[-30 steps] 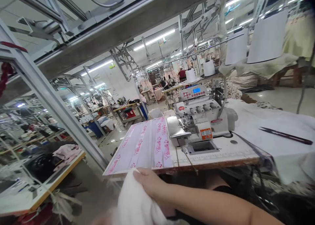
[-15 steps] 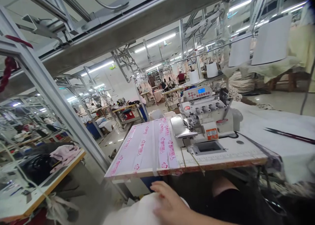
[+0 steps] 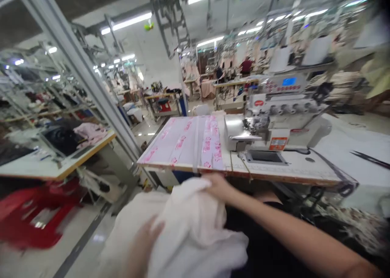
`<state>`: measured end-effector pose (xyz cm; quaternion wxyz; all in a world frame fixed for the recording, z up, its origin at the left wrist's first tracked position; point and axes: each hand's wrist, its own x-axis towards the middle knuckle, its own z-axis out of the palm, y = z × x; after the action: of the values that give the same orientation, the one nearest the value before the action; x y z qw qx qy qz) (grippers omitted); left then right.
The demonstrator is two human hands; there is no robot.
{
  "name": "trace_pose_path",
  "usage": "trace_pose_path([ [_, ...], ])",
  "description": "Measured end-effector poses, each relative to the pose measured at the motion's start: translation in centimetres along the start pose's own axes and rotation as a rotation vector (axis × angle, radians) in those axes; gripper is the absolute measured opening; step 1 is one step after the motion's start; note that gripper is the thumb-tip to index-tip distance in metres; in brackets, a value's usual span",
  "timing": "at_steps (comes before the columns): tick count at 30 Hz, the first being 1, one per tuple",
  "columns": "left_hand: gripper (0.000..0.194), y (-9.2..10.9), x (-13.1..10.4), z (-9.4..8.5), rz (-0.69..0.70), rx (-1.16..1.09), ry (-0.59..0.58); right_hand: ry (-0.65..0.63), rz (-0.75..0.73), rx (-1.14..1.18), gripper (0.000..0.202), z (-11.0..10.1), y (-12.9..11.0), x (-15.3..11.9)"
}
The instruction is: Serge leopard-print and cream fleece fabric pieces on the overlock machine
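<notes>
A bundle of white fabric point(image 3: 189, 225) lies bunched in front of me, below the table's front edge. My right hand point(image 3: 217, 186) grips the top of it, with the fingers partly hidden in the folds. On the bundle's left side is my left hand point(image 3: 146, 237), blurred by motion; its fingers rest against the cloth and I cannot tell whether they grip it. Beyond the fabric stands a white overlock sewing machine point(image 3: 274, 119) with a lit blue display. Left of the machine, the tabletop carries a sheet with pink print point(image 3: 183, 142).
Scissors or tweezers with dark blades point(image 3: 370, 159) lie on white cloth at the right. To the left are another sewing table point(image 3: 45, 164) and a red stool point(image 3: 39, 217). A slanting metal post point(image 3: 82, 75) rises left of the table. Thread cones point(image 3: 317, 50) stand behind the machine.
My view has tipped downward and levelled. The white fabric has come up higher, with my right hand now gripping its top. My left hand has come into view on the cloth.
</notes>
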<state>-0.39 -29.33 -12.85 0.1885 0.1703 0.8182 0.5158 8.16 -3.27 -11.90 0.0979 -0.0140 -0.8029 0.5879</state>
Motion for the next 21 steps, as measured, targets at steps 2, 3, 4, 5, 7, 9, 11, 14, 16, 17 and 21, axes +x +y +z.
trace_pose_path([
  [2, 0.041, -0.8, -1.4, -2.0, -0.113, -0.061, -0.03, 0.068, -0.152, -0.201, 0.012, -1.9, -1.0, 1.4],
  [3, 0.042, -0.8, -2.1, -3.0, -0.138, -0.086, -0.061, 0.048, -0.227, -0.291, 0.013, -2.3, -1.5, 2.1],
  [4, 0.041, -0.5, -2.7, -4.0, -0.142, -0.078, -0.109, 0.025, -0.298, -0.364, 0.014, -2.4, -1.9, 2.6],
  [5, 0.039, -0.1, -3.1, -4.9, -0.133, -0.047, -0.148, 0.0, -0.354, -0.417, 0.015, -2.3, -2.2, 3.0],
  [7, 0.031, 0.7, -3.7, -6.1, -0.084, 0.076, -0.174, -0.035, -0.419, -0.467, 0.015, -1.4, -2.8, 3.5],
  [9, 0.026, 1.2, -3.9, -6.9, -0.012, 0.209, -0.098, -0.068, -0.411, -0.48, 0.014, -0.4, -3.3, 3.9],
  [11, 0.023, 1.4, -3.7, -7.7, 0.051, 0.316, 0.041, -0.128, -0.348, -0.503, 0.012, 0.4, -3.8, 4.4],
  [14, 0.018, 2.0, -3.1, -9.4, 0.101, 0.469, 0.313, -0.301, -0.277, -0.58, 0.008, 0.7, -5.3, 5.9],
  [16, 0.016, 3.1, -2.8, -10.7, 0.153, 0.561, 0.518, -0.417, -0.282, -0.645, 0.013, 0.4, -6.7, 7.4],
  [17, 0.016, 3.8, -2.7, -11.3, 0.192, 0.591, 0.61, -0.445, -0.288, -0.685, 0.015, 0.3, -7.5, 8.1],
  [21, 0.022, 6.1, -2.9, -12.3, 0.332, 0.689, 0.793, -0.19, -0.429, -0.91, 0.011, -0.7, -10.9, 9.9],
])
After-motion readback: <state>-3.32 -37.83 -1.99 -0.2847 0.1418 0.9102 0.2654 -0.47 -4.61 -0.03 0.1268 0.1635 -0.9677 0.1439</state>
